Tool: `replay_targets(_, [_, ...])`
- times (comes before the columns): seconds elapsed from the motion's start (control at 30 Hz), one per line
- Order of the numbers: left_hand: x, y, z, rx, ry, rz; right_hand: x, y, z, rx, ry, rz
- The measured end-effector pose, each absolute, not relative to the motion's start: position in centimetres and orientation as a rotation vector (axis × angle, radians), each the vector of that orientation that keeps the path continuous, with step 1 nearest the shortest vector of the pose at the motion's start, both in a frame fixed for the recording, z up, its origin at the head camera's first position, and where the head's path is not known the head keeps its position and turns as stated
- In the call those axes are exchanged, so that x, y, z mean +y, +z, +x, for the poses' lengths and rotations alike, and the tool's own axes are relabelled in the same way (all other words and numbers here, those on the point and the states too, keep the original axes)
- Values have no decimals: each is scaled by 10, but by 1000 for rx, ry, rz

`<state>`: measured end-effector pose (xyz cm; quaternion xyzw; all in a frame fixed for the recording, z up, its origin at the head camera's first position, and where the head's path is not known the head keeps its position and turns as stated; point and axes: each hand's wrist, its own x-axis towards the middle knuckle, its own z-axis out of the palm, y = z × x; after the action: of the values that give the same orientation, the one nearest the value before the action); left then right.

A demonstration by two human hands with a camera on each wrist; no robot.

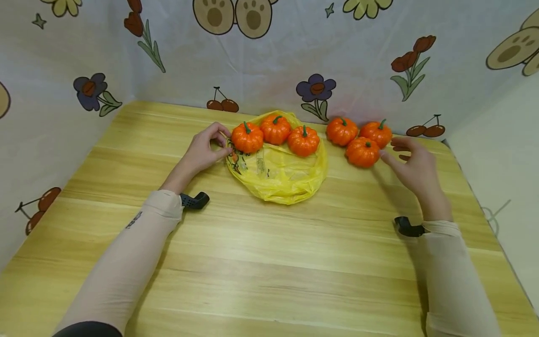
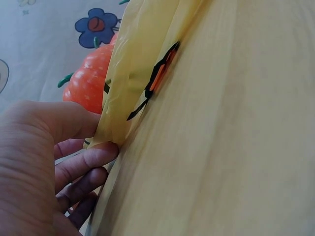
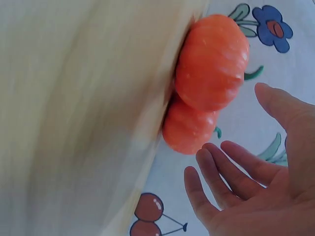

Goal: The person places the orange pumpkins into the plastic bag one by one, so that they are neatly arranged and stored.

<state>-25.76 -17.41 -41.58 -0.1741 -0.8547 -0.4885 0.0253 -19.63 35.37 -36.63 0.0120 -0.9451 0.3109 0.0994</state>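
Note:
A yellow plastic bag (image 1: 290,180) lies spread on the table, its rim rolled into a ring. Three small orange pumpkins with green stems sit in its far part, the leftmost pumpkin (image 1: 247,137) nearest my left hand (image 1: 204,147). Thumb and fingers of that hand pinch the bag's left edge, and the left wrist view has the yellow film (image 2: 130,73) between them. Right of the bag, three more pumpkins stand clustered, the front pumpkin (image 1: 362,152) closest to me. My right hand (image 1: 414,166) is beside this cluster, fingers spread and holding nothing; its fingertips are near the pumpkins.
The wooden table (image 1: 269,262) backs onto a white cloth (image 1: 269,61) printed with flowers, cherries and paws. A black wrist piece (image 1: 195,201) juts from the left cuff, another black piece (image 1: 408,227) from the right. The table's right edge runs beyond my right arm.

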Motion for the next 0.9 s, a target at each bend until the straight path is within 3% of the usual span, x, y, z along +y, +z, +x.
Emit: replay_targets(0.9, [-173,-415,-257,-2641,-1501,-536,316,-375,-205,-2958,877,-13])
